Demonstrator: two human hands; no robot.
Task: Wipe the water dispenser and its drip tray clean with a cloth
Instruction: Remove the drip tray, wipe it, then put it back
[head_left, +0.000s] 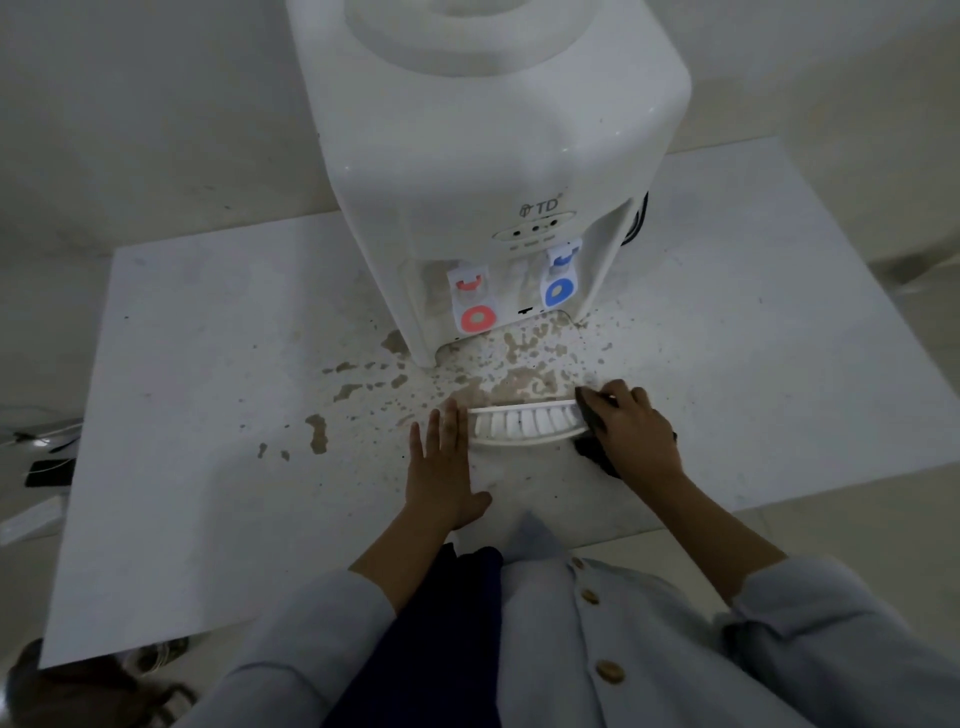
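A white water dispenser (488, 156) stands at the back of a white table (208, 493), with a red tap (475, 306) and a blue tap (561, 283). Its white slotted drip tray (522, 423) lies pulled out on the table in front of it. My right hand (631, 431) presses a dark cloth (592, 447) onto the tray's right end. My left hand (441, 467) lies flat with fingers spread, its fingertips against the tray's left end.
Brown dried stains and specks (519, 364) cover the table around the dispenser's base and the tray. A dark cable (638, 218) hangs at the dispenser's right side. A dark phone-like object and cables (49, 470) lie on the floor at left. Walls stand close behind.
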